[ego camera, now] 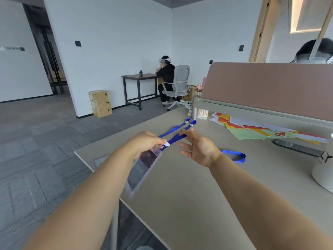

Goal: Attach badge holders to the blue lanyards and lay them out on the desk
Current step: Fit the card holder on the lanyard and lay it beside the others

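Observation:
My left hand (pixel 146 142) pinches the top of a clear badge holder (pixel 142 170) that hangs tilted above the desk's left edge, where a blue lanyard (pixel 173 139) joins it at a white clip. My right hand (pixel 199 147) hovers over the beige desk (pixel 189 192) with its fingers spread, its fingertips touching that lanyard's strap. Two blue lanyard ends (pixel 189 122) with white fasteners lie side by side farther back on the desk. A blue lanyard loop (pixel 236 156) shows behind my right wrist.
Coloured paper sheets (pixel 261 131) are spread at the back right under a pink partition (pixel 270 87). A striped cup (pixel 203 113) stands at the partition's corner, a white rounded object (pixel 322 170) at the right edge. A seated person (pixel 166 78) works at a far table.

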Motion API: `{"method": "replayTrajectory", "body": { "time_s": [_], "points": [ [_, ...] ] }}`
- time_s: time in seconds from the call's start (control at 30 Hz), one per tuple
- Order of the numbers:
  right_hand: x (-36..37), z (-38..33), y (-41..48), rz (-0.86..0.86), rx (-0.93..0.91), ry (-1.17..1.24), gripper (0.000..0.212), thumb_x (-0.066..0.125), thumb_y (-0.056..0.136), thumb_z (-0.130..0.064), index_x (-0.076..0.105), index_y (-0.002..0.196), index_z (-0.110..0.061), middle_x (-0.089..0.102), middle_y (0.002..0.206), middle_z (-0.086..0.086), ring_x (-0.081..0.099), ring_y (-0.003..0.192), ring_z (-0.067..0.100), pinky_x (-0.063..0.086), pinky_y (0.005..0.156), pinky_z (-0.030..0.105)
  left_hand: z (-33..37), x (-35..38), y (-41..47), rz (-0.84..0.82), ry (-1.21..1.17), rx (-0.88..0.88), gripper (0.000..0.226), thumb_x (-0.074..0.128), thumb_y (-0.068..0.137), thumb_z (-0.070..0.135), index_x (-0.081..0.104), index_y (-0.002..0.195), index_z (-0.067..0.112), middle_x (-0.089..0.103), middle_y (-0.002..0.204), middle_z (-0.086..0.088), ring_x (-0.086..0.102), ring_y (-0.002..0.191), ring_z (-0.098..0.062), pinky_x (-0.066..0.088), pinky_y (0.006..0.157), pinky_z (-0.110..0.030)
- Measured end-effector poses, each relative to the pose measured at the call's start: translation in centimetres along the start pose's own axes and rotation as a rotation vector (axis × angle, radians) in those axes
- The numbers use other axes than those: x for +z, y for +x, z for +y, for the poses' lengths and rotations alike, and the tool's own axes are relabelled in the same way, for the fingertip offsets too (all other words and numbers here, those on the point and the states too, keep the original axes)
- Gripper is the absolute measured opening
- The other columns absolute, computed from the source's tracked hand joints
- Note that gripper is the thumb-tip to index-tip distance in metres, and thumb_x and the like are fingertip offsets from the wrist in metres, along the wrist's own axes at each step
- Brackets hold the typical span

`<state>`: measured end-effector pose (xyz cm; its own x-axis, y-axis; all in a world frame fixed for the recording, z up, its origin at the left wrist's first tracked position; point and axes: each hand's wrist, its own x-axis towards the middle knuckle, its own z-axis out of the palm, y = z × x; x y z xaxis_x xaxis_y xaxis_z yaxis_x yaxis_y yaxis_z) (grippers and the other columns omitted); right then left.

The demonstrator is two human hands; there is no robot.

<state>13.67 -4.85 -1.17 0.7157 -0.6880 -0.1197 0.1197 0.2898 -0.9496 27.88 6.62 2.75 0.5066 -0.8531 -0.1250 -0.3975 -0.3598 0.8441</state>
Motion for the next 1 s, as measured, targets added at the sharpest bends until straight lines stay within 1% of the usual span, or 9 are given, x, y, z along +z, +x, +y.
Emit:
{"method": "replayTrajectory", "body": {
  "time_s": [0.07,0.13,0.2,0.33,0.57,0.67,0.8,0.9,1.0],
  "points": [
    [0.0,0.0,0.9,0.078,-0.011,-0.072,0.030,0.045,0.094,-0.040,0.068,0.087,-0.023,0.058,0.121,-0.002,0.056,0.103,0.020,0.047,0.074,0.030,-1.1,0.4,0.3,0.015,0.067,-0.019,0.031,0.059,0.088,0.025,0.054,0.059,0.014,0.053,0.043,0.008,0.050,0.042,-0.002,0.035,0.048,-0.016],
    [-0.2,0.1,2.0,0.149,-0.014,-0.173,0.026,0.051,0.092,-0.035,0.068,0.077,-0.023,0.061,0.114,-0.001,0.057,0.096,0.018,0.047,0.073,0.028,-2.1,1.2,0.9,0.012,0.149,-0.043,0.033,0.056,0.088,0.029,0.052,0.058,0.014,0.055,0.056,0.004,0.055,0.054,-0.007,0.036,0.055,-0.019],
    [-0.5,0.4,3.1,0.178,-0.022,-0.260,0.021,0.051,0.093,-0.030,0.067,0.082,-0.022,0.061,0.111,-0.001,0.057,0.093,0.017,0.048,0.074,0.027,-2.9,1.9,1.6,0.005,0.299,-0.063,0.033,0.054,0.088,0.037,0.054,0.067,0.012,0.055,0.069,-0.001,0.054,0.071,-0.019,0.039,0.064,-0.026],
    [-1.3,1.9,4.4,0.180,-0.053,-0.388,0.022,0.049,0.093,-0.015,0.065,0.108,-0.012,0.061,0.105,0.003,0.057,0.093,0.018,0.048,0.073,0.023,-4.7,3.0,2.6,0.035,0.566,-0.058,0.045,0.049,0.089,0.048,0.060,0.093,0.005,0.062,0.085,-0.010,0.055,0.079,-0.022,0.045,0.073,-0.033],
    [-1.8,3.6,6.2,0.187,-0.093,-0.407,0.026,0.054,0.087,-0.002,0.064,0.111,-0.005,0.061,0.094,0.003,0.057,0.080,0.015,0.051,0.068,0.018,-6.4,3.6,3.3,0.154,0.922,0.008,0.038,0.058,0.082,0.049,0.066,0.090,0.013,0.068,0.096,-0.007,0.062,0.091,-0.023,0.051,0.078,-0.034],
    [-1.7,4.0,6.5,0.177,-0.112,-0.419,0.028,0.055,0.086,0.001,0.064,0.112,-0.005,0.062,0.093,0.004,0.057,0.076,0.014,0.053,0.069,0.018,-6.4,3.6,3.3,0.203,0.857,0.151,0.025,0.060,0.084,0.040,0.067,0.088,0.016,0.062,0.103,-0.003,0.059,0.095,-0.022,0.049,0.079,-0.033],
    [-1.6,4.1,6.7,0.154,-0.128,-0.383,0.027,0.052,0.090,-0.005,0.064,0.114,-0.007,0.065,0.094,-0.001,0.057,0.077,0.011,0.050,0.074,0.023,-5.8,5.0,3.7,0.198,0.660,0.403,0.023,0.048,0.093,0.021,0.060,0.111,0.015,0.055,0.120,-0.001,0.054,0.102,-0.021,0.044,0.079,-0.031],
    [-1.6,3.8,6.8,0.097,-0.128,-0.297,0.021,0.047,0.094,-0.012,0.067,0.102,-0.014,0.066,0.099,0.000,0.056,0.083,0.011,0.049,0.079,0.026,-5.1,6.3,5.1,0.188,0.593,0.385,0.031,0.049,0.093,0.023,0.050,0.122,0.013,0.053,0.124,-0.002,0.054,0.103,-0.022,0.042,0.077,-0.033],
    [-2.1,3.3,7.4,0.104,-0.113,-0.288,0.022,0.046,0.095,-0.018,0.067,0.096,-0.020,0.066,0.104,0.001,0.057,0.090,0.014,0.047,0.081,0.028,-4.9,7.3,6.6,0.200,0.588,0.337,0.036,0.054,0.090,0.028,0.044,0.120,0.010,0.055,0.121,-0.004,0.055,0.105,-0.023,0.044,0.077,-0.033]
  ]
}}
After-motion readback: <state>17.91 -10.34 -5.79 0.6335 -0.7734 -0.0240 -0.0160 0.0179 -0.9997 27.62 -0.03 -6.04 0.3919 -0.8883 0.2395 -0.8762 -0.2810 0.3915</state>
